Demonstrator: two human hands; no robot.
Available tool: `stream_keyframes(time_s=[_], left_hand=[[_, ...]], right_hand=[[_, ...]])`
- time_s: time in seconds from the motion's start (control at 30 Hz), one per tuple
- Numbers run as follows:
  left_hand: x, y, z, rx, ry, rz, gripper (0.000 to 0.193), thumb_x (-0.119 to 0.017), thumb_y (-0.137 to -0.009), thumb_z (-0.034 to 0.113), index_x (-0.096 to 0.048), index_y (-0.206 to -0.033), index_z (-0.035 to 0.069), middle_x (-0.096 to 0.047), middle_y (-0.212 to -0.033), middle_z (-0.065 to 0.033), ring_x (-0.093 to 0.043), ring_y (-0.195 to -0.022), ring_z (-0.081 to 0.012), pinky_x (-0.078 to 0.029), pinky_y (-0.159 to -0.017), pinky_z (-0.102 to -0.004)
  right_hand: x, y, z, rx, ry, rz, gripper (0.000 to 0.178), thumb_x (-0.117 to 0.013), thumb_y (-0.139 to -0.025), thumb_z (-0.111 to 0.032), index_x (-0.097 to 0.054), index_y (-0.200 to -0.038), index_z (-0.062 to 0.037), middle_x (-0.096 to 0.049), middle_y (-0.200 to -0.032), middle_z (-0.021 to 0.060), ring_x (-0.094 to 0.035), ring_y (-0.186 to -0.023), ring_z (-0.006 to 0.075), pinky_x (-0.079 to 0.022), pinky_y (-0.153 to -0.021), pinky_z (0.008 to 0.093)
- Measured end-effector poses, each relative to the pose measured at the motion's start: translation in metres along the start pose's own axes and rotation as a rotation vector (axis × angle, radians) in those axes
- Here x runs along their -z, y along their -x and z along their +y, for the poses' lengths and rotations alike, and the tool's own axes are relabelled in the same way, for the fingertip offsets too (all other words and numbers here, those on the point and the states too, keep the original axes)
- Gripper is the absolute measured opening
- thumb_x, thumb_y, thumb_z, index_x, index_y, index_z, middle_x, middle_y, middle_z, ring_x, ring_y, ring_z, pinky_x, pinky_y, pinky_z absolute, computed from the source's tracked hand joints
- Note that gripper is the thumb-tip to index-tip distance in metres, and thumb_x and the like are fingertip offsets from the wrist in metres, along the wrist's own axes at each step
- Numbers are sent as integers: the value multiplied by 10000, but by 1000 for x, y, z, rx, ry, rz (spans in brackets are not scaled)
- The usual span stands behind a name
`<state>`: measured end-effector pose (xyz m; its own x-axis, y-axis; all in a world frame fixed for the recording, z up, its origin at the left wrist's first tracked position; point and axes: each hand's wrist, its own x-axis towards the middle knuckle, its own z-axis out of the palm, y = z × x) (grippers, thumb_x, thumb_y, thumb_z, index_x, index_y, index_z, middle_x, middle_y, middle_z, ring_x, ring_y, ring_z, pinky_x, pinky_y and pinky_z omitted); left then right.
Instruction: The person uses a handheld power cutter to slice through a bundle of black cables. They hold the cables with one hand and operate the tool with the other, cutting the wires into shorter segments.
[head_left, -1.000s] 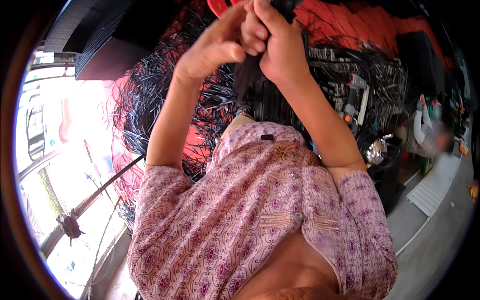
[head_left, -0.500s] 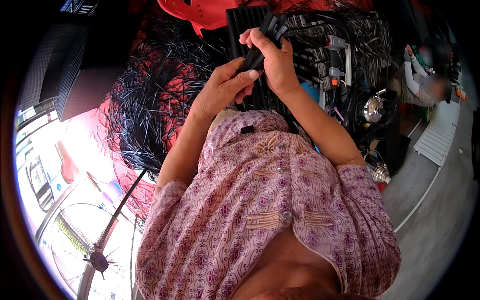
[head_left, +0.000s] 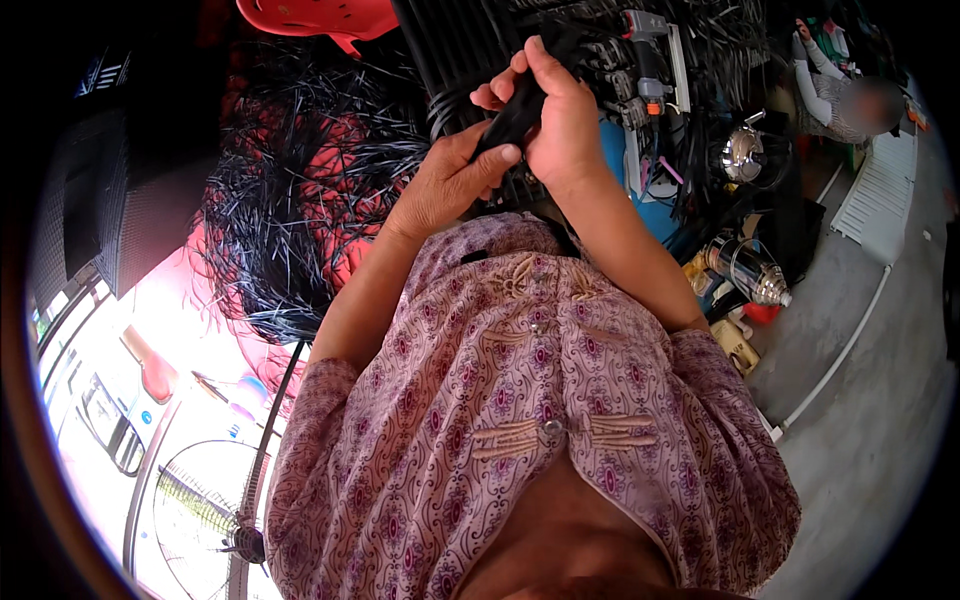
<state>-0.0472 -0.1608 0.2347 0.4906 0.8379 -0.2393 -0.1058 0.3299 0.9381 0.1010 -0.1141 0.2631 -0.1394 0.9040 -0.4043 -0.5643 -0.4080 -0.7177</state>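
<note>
My left hand [head_left: 447, 185] is closed round the lower end of a bundle of flat black strips [head_left: 513, 118], its thumb lying along the near side. Higher up, my right hand [head_left: 566, 125] holds the same bundle against its palm, with the thumb pointing up and the fingers curled. The bundle slants up to the right between the hands, and its upper end blends into the dark things behind. Just beyond the hands lies a black slatted piece [head_left: 455, 55] with long parallel ribs.
A tangled heap of black strips [head_left: 275, 230] lies on red material at left, below a red plastic seat [head_left: 320, 15]. At right are a grey nail gun [head_left: 648, 65], a shiny metal pot [head_left: 742, 153] and a metal flask [head_left: 750, 270]. A fan [head_left: 245, 545] stands lower left; another person [head_left: 840, 105] sits far right.
My view has shifted, so the surroundings sit differently in it. My right thumb has lifted, and the bundle's strips, fanned at the top before, now show less.
</note>
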Motion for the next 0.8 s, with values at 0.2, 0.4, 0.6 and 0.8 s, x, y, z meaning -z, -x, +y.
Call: stream_keyframes(time_s=[0.2, 0.4, 0.6, 0.8], left_hand=[[14, -11, -13, 142, 156, 145, 309, -508, -1009, 297, -610, -898, 28, -402, -569, 50, -337, -493, -38, -264, -459, -217], [21, -15, -22, 200, 152, 187, 330, -517, -994, 322, -625, -871, 35, -401, -548, 49, -338, -483, -37, -268, -463, -217], [23, -19, -29, 234, 247, 151, 406, -453, -1009, 359, -626, -886, 13, -408, -538, 27, -339, -471, -57, -279, -462, -229], [24, -16, -35, 223, 351, 200, 510, -369, -1023, 409, -627, -903, -15, -400, -524, 14, -316, -459, -73, -286, -467, -252]], right_hand=[[35, -25, 3, 6, 103, -58, 637, -502, -938, -590, -578, -1209, -19, -655, -1120, 121, -642, -978, 244, -498, -858, 347], [41, -11, 10, -9, 417, 82, 248, -742, -859, -278, -641, -900, -54, -663, -822, 40, -642, -724, 123, -501, -629, 257], [48, -19, 19, -58, 354, 75, 187, -779, -816, -164, -633, -785, -50, -662, -734, 42, -625, -623, 107, -495, -571, 231], [41, -15, 25, 63, 341, 151, 311, -773, -812, -102, -589, -1043, -6, -672, -841, 61, -636, -664, 115, -500, -576, 239]])
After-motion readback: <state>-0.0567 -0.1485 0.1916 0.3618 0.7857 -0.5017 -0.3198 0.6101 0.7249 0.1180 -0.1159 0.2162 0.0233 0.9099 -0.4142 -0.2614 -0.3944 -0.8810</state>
